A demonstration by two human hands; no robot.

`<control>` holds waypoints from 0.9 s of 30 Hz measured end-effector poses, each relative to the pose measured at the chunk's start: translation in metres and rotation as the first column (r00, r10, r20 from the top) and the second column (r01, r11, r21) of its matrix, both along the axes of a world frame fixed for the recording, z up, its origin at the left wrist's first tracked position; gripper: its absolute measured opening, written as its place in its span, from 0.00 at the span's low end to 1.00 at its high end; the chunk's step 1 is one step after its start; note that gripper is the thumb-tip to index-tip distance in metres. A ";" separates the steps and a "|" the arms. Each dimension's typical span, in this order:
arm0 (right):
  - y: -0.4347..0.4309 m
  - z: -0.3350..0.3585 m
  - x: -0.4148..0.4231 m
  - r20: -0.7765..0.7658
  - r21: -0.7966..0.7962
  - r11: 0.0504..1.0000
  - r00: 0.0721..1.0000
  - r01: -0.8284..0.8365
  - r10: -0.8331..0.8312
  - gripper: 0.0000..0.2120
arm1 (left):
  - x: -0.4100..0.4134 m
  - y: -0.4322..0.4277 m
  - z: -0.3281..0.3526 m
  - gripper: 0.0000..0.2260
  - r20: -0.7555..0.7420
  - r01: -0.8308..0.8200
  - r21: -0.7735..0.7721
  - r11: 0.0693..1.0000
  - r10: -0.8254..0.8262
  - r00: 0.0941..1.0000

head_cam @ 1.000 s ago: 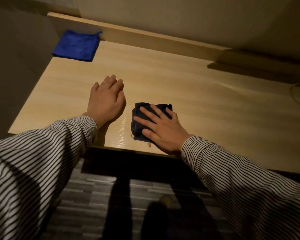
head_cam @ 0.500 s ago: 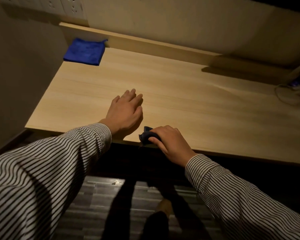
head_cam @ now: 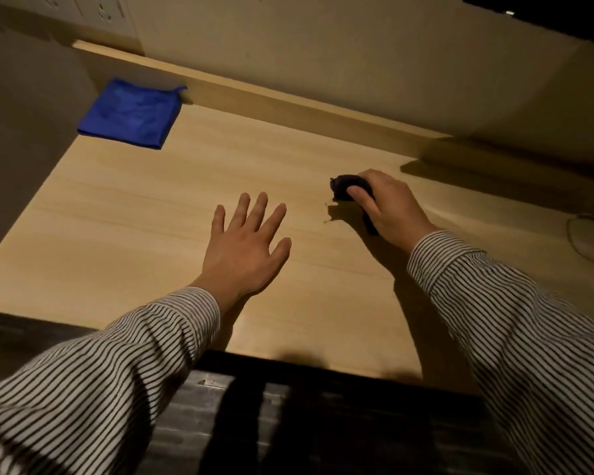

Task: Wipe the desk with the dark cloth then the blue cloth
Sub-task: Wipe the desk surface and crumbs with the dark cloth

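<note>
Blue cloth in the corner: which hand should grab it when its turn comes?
Probably the left hand. It lies open and empty on the desk, on the blue cloth's side. The right hand is bunched around the dark cloth, farther away.

Dark cloth [head_cam: 348, 190] bunched on desk [head_cam: 151, 207]; folded blue cloth [head_cam: 131, 114] far-left corner.

A pale wood-grain desk [head_cam: 144, 214] is seen from above, backed by a low wooden upstand. A folded blue cloth [head_cam: 131, 113] lies flat in its far left corner. An open left hand [head_cam: 244, 245] is rested palm-down near the middle, while a bunched dark cloth [head_cam: 348, 188] is gripped by the right hand [head_cam: 390, 207] against the surface.
</note>
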State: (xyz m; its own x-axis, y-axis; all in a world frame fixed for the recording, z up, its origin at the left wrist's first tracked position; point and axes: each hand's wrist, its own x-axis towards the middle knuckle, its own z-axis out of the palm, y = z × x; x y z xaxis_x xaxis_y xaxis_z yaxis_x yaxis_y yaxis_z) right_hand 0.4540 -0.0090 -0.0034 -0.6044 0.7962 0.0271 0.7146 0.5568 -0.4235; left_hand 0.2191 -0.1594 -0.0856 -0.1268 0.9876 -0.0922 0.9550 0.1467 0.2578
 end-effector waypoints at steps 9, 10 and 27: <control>0.108 -0.052 -0.037 0.356 0.032 0.984 0.923 -0.172 0.150 0.29 | 0.003 0.002 -0.001 0.31 -0.049 -0.030 0.010 0.999 0.031 0.998; 0.110 -0.055 -0.036 0.360 0.015 0.983 0.918 -0.182 0.165 0.30 | 0.003 0.002 -0.001 0.31 -0.053 -0.032 0.007 0.999 0.032 0.998; 0.007 -0.070 0.007 0.381 -0.004 0.963 0.890 -0.268 0.249 0.28 | 0.003 0.005 0.001 0.31 -0.060 -0.032 -0.030 0.999 0.030 0.998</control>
